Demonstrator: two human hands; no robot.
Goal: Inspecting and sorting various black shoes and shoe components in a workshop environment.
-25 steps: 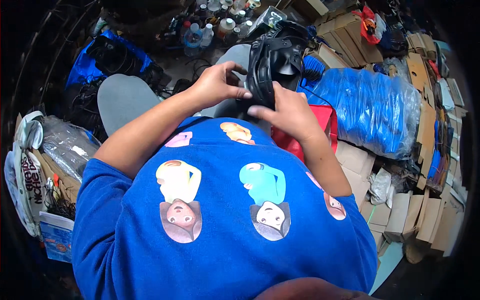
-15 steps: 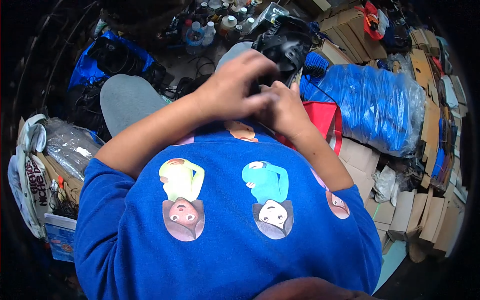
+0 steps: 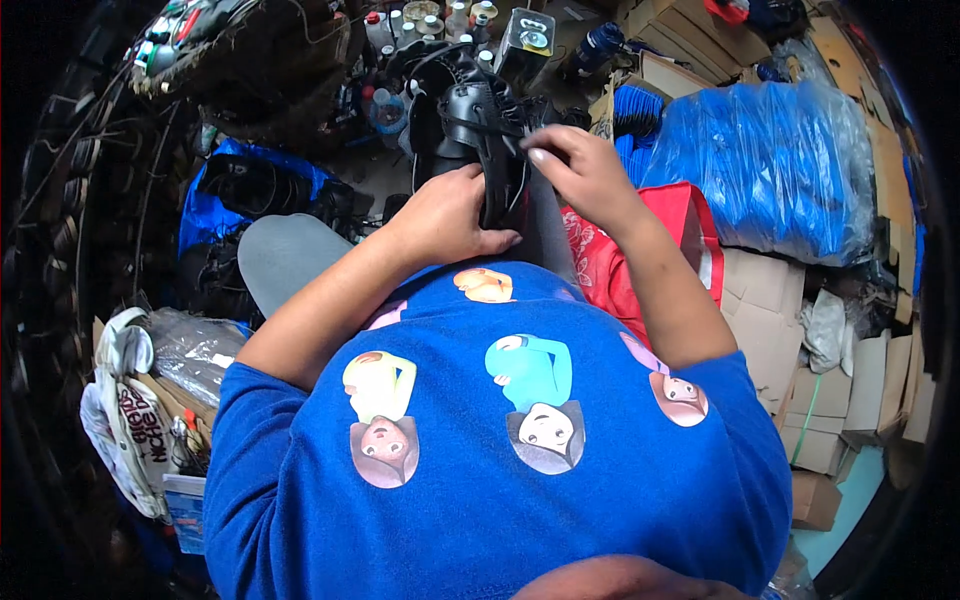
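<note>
We see glossy black footwear (image 3: pixel 468 130) before us, laced along top, long shape pointing away from us, nearer end partly covered, outline unclear

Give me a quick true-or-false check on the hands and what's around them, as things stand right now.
1. The left hand grips the black shoe. True.
2. The right hand lies flat on the person's shirt. False: the right hand is up beside the black shoe, fingers bent.
3. A red bag is to the right of the black shoe. True.
4. The plastic-wrapped bundle on the right is yellow. False: the plastic-wrapped bundle is blue.
5. Several bottles stand beyond the black shoe. True.
</note>
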